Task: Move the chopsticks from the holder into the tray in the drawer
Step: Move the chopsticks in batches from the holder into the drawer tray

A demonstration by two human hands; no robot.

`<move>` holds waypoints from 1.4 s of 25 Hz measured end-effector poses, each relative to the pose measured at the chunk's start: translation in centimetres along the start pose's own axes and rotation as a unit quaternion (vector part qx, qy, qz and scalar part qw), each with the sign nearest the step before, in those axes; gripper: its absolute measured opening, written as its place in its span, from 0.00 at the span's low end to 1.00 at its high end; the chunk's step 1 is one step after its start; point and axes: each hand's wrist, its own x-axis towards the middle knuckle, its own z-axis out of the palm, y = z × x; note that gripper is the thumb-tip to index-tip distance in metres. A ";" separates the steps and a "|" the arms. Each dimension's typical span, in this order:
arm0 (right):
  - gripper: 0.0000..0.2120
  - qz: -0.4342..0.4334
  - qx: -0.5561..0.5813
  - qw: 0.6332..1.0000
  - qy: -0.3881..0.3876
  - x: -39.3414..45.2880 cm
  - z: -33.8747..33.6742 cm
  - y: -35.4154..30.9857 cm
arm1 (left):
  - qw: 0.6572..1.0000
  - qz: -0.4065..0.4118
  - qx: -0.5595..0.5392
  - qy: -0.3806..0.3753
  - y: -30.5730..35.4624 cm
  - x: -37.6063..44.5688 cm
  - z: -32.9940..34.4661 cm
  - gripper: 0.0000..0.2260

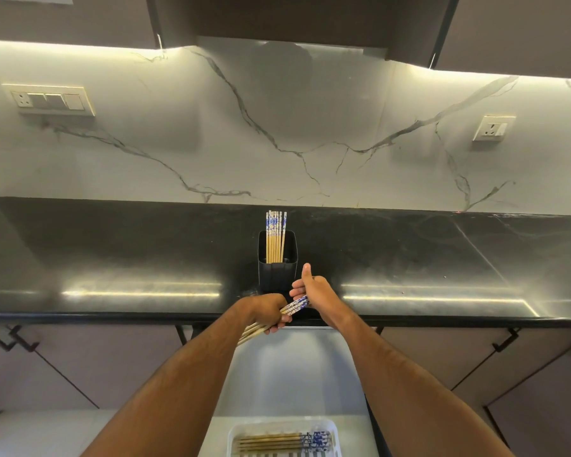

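— Black glossy stone worktop (112, 252): black square holder (277, 268) near its front edge, blue-topped wooden chopsticks (275, 239) upright inside.
— Left hand (267, 308) clenches a chopstick bundle (285, 313); right hand (314, 288) touches its tips, fingers straight. More lie in the white drawer tray (333, 430).

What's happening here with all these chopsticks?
A person is moving chopsticks out of a black holder on the counter. The left hand grips a bundle, and the right hand touches its patterned ends. Several still stand in the holder, and some already lie in the white tray below.
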 end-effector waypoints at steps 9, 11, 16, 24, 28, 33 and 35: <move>0.09 -0.212 -0.521 0.817 -0.124 -1.7 -0.1 1.1 | 0.993 0.006 0.097 0.071 -0.6 0.8 1.3 0.09; 0.10 -0.202 -0.587 0.774 -0.123 -1.9 0.3 1.5 | 0.990 0.008 0.111 0.084 -0.2 0.8 1.9 0.10; 0.10 -0.195 -0.605 0.766 -0.095 -2.2 0.0 3.0 | 0.978 0.003 0.179 0.110 -0.9 0.2 3.2 0.09; 0.15 -0.195 -0.627 0.747 -0.100 -4.4 -0.6 7.7 | 0.945 0.001 0.291 0.147 -3.3 -1.1 7.8 0.08; 0.12 -0.177 -0.625 0.747 -0.141 -5.5 0.3 10.9 | 0.942 0.000 0.294 0.164 -5.3 -1.1 12.1 0.07; 0.09 -0.187 -0.620 0.746 -0.158 -7.3 2.2 14.2 | 0.954 -0.010 0.261 0.150 -7.6 -0.9 16.0 0.06; 0.08 -0.189 -0.631 0.734 -0.163 -7.8 3.0 15.7 | 0.958 -0.005 0.253 0.132 -8.9 -0.7 17.2 0.05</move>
